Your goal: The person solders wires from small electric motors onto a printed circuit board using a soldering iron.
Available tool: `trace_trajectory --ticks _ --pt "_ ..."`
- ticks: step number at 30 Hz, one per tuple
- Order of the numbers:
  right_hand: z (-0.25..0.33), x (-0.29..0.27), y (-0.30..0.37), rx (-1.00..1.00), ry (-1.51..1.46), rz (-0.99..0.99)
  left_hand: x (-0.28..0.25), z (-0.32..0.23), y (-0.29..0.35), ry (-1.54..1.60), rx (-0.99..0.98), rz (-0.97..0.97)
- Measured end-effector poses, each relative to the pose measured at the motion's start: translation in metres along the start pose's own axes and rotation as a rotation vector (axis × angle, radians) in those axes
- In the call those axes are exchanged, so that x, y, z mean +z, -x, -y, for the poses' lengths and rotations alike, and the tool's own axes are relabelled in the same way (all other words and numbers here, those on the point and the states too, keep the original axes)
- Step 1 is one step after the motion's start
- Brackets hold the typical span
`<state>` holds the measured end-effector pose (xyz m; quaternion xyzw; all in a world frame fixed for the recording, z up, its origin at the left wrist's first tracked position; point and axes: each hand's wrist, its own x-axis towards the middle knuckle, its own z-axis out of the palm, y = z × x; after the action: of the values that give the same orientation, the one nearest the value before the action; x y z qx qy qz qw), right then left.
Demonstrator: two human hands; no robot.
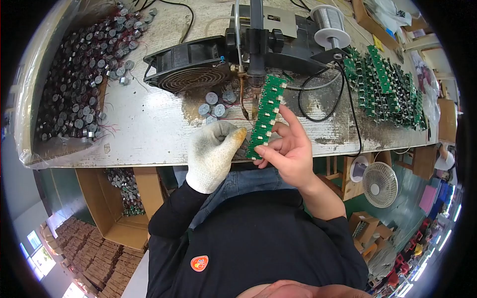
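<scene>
A long green circuit board strip point(271, 102) with a row of small white parts along it stands tilted over the table's front edge. My bare right hand point(294, 158) grips its lower right side, thumb on the face and fingers behind. My left hand point(211, 156), in a white glove with stained fingertips, is closed in a pinch beside the strip's lower left edge. Whatever lies between those fingertips is hidden. Just beyond the hands, an upright soldering iron point(255, 74) points down beside the board, with a thin brownish feed tube point(243, 97) at its left. Several small round metal components point(211, 98) with red wires lie near my left hand.
A plastic-lined box point(37, 107) of wired round components fills the left. Behind stand a black fan point(191, 69) and a solder wire spool point(329, 24). Green boards point(382, 82) are piled at right, past a looped black cable point(342, 94). A cardboard carton point(126, 236) sits below left.
</scene>
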<state>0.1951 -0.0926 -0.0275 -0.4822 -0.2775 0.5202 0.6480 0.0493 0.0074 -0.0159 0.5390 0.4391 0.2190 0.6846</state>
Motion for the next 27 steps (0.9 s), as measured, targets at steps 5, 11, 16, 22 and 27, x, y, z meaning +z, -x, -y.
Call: trace_trajectory --ticks 5,11,16,22,27 --pt "0.002 0.002 0.0 0.042 0.02 -0.038 -0.002 -0.007 0.005 0.038 0.009 0.025" --pt "0.005 0.002 -0.005 0.044 0.067 -0.107 -0.041 0.004 0.003 -0.629 0.637 -0.085" --pt "0.004 -0.002 -0.004 -0.021 0.132 -0.134 -0.104 -0.001 -0.014 -0.894 0.625 -0.423" --pt "-0.001 0.001 -0.007 -0.014 0.105 -0.119 -0.185 -0.03 -0.009 -1.137 -0.009 -0.793" --pt "0.0 0.002 -0.006 0.003 0.116 -0.113 -0.201 -0.02 0.002 -1.266 0.161 -0.748"
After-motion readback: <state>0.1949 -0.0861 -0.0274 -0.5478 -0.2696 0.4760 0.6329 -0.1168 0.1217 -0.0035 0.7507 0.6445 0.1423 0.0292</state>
